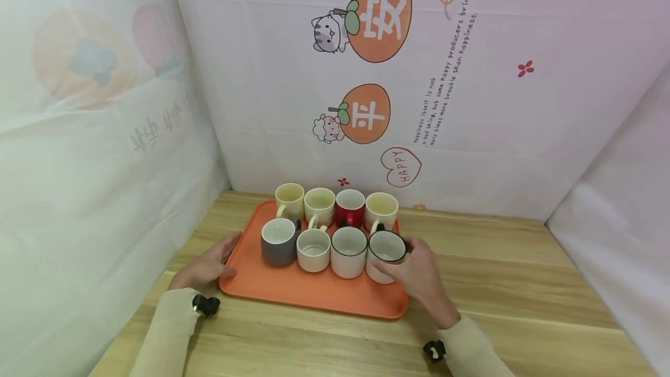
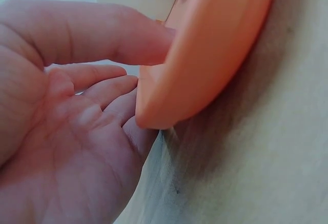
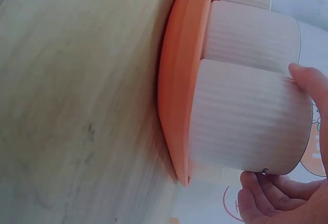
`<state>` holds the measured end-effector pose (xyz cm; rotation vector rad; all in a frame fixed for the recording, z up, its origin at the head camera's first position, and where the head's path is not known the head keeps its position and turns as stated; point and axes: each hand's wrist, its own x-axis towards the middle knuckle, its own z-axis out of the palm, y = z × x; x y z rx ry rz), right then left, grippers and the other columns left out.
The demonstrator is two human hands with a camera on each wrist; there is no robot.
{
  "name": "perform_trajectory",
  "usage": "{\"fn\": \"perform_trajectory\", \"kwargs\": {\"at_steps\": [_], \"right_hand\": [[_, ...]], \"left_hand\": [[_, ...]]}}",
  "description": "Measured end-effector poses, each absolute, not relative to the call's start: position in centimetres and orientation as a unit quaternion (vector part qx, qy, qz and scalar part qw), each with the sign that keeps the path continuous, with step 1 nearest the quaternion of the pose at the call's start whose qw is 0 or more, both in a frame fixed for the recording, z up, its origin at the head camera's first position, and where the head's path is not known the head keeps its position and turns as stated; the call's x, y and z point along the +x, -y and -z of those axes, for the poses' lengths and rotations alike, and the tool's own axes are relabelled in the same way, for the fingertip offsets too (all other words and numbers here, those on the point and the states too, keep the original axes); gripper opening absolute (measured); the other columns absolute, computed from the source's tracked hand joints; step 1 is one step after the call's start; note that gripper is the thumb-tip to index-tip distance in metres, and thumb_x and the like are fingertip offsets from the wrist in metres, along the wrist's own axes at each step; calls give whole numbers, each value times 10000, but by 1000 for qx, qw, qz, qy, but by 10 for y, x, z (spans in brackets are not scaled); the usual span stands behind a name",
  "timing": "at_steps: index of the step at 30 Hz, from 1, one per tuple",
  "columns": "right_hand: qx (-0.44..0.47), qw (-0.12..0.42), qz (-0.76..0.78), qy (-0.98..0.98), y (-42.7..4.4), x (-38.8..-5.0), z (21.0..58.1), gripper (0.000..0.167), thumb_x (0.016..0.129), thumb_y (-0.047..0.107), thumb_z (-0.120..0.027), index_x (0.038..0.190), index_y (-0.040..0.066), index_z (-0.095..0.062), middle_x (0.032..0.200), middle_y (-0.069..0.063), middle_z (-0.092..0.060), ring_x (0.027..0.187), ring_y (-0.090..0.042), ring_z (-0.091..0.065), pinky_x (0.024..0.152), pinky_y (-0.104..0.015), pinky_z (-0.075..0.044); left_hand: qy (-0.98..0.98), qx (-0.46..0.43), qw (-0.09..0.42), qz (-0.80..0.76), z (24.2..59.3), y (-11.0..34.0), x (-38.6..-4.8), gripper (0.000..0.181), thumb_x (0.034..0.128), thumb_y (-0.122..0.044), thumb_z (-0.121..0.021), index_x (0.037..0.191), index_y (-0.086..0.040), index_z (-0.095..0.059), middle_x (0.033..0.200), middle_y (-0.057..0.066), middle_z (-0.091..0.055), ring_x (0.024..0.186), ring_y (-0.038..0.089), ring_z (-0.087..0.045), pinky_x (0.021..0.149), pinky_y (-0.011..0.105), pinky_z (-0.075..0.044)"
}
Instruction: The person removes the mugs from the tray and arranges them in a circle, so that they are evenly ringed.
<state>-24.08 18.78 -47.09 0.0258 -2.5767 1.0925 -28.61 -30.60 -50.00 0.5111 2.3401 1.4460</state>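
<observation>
Your right hand (image 1: 421, 272) grasps the white black-rimmed mug (image 3: 251, 116) at the right end of the near row: thumb on the near left side by the rim, fingers round the right side. It's over the tray's right part; the tray rim hides its base in the right wrist view, so can't tell if it's bearing on the tray. Ribbed wall, black handle to the far side.

Just left of it, a second black-rimmed mug (image 1: 348, 263), then a short white mug (image 1: 313, 260), then a dark gray mug (image 1: 279, 252) with white interior.

Far row, left to right: yellow mug (image 1: 293, 207), pale green mug (image 1: 320, 214), red mug (image 1: 349, 212) with white interior, cream mug (image 1: 381, 220).

All sit on the orange tray (image 1: 293, 294). Your left hand (image 1: 211, 260) grips its left edge, thumb over the rim, fingers on the outer side.

Tray's on the wood-grain table (image 1: 497, 284). Printed white cloth (image 1: 471, 179) hangs at the far side, "HAPPY" heart (image 1: 401, 166) behind the cream mug.
</observation>
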Motion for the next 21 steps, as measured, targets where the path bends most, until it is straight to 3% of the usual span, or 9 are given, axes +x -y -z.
{"fn": "perform_trajectory", "kwargs": {"at_steps": [3, 8, 12, 18, 19, 21], "right_hand": [[3, 172, -380, 909, -187, -241, 471, 784, 656, 478, -993, 1230, 33, -701, 1095, -126, -759, 997, -270, -697, 852, -416, -545], [-6, 168, -391, 905, -188, -242, 471, 756, 662, 444, -994, 1225, 33, -699, 1097, -134, -759, 1001, -277, -700, 860, -421, -555], [-9, 158, -402, 902, -195, -244, 471, 742, 660, 428, -998, 1230, 58, -697, 1112, -124, -760, 1017, -267, -697, 864, -396, -549], [16, 149, -396, 906, -209, -242, 465, 728, 677, 438, -987, 1224, 67, -683, 1122, -115, -760, 1032, -257, -708, 871, -372, -547], [20, 149, -396, 906, -212, -242, 463, 719, 680, 432, -987, 1220, 67, -683, 1114, -115, -762, 1026, -256, -710, 869, -368, -546], [28, 155, -395, 905, -218, -242, 458, 704, 686, 422, -987, 1212, 64, -688, 1101, -119, -768, 1020, -259, -716, 867, -366, -548]], "left_hand": [[-825, 178, 172, -509, 499, 305, -286, 1075, 869, 64, -698, 1679, 43, 10, 1758, 289, 25, 1609, 541, -29, 1234, 454, -332], [-822, 174, 174, -513, 499, 305, -286, 1087, 854, 80, -693, 1681, 37, 12, 1761, 280, 31, 1613, 532, -17, 1239, 469, -322], [-823, 174, 173, -512, 501, 305, -288, 1092, 847, 83, -692, 1679, 42, 14, 1759, 285, 26, 1613, 531, -22, 1253, 559, -271], [-827, 175, 171, -506, 503, 307, -288, 1085, 852, 67, -691, 1681, 38, 9, 1761, 280, 25, 1615, 525, -19, 1237, 354, -336], [-828, 173, 171, -505, 502, 308, -287, 1086, 852, 65, -692, 1682, 34, 7, 1763, 275, 25, 1618, 519, -18, 1236, 340, -331], [-829, 172, 171, -503, 502, 308, -287, 1091, 849, 65, -691, 1681, 37, 14, 1761, 279, 31, 1616, 523, -12, 1265, 419, -303]]}}
